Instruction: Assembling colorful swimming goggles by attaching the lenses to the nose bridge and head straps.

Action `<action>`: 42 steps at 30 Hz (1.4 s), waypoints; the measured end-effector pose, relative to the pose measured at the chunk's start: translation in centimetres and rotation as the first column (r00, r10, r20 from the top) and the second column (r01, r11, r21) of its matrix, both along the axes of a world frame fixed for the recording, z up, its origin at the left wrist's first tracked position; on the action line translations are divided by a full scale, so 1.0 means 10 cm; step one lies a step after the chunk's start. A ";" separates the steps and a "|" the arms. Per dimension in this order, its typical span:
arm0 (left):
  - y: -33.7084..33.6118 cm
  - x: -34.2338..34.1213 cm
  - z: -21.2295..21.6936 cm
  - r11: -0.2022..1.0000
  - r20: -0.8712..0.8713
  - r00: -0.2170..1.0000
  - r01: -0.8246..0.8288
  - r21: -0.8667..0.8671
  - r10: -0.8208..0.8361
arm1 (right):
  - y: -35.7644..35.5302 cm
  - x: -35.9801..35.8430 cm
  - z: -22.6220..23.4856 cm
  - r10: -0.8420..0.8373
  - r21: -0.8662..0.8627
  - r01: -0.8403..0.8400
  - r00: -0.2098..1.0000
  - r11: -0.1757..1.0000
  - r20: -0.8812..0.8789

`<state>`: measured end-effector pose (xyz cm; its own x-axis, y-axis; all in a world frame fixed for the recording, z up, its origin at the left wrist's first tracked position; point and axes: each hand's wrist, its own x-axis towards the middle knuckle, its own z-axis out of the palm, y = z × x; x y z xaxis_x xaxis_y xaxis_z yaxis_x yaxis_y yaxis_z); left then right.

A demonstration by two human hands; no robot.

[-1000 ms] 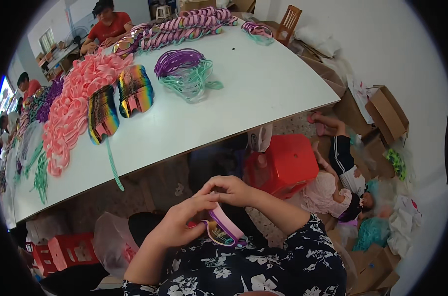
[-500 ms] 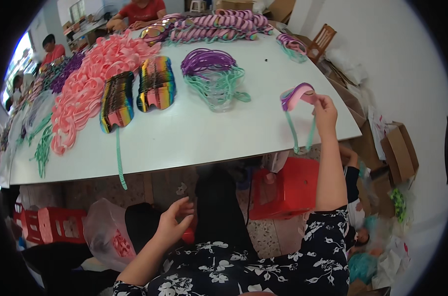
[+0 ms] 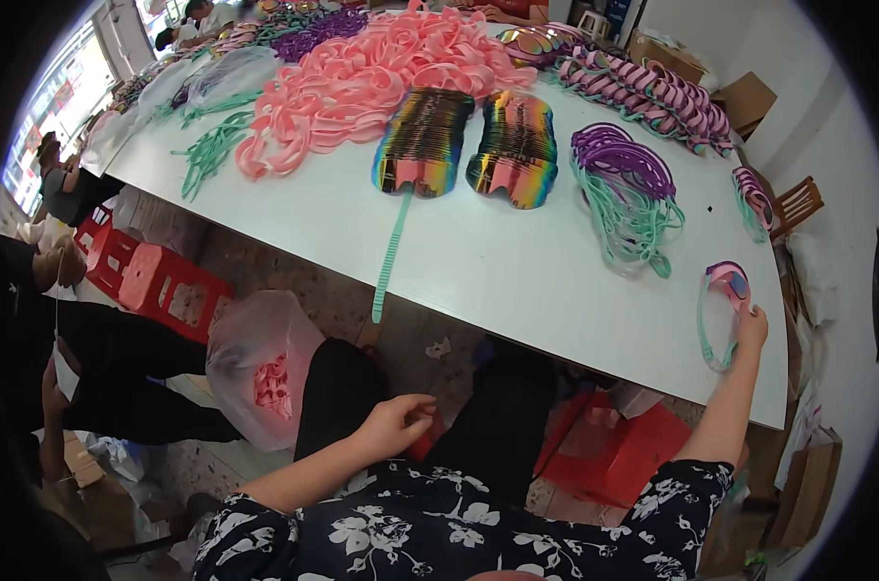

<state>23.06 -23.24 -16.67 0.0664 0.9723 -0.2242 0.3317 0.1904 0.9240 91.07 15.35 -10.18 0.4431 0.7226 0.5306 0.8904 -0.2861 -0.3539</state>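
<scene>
Over the flat white table [image 3: 594,315], right hand [image 3: 752,329] pinches pink-and-purple goggles [image 3: 717,273]; left hand [image 3: 401,424] empty, half-curled. Best: lens [image 3: 740,285] untouched, mint strap [image 3: 702,324] untwisted.

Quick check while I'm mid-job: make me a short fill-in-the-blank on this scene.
1. The right hand holds goggles with a ____ strap.
2. The left hand holds ____.
3. On the white table, rainbow lenses form ____ stacks.
4. The plastic bag contains ____ pieces.

Missing words: green; nothing; two; pink
</scene>
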 end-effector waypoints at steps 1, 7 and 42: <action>0.07 0.02 -0.09 0.998 0.033 0.998 0.053 0.026 -0.054 | -0.04 0.42 0.11 -0.065 0.047 0.062 0.996 0.997 0.059; -0.02 -0.07 -0.13 0.990 -0.090 0.994 0.076 0.115 -0.065 | -0.79 -2.50 0.67 0.379 0.476 -0.369 0.922 0.798 0.078; 0.98 -2.12 1.67 0.620 0.341 0.862 -0.507 0.598 0.376 | -1.47 -6.46 0.75 0.947 0.446 -0.876 0.279 0.182 0.162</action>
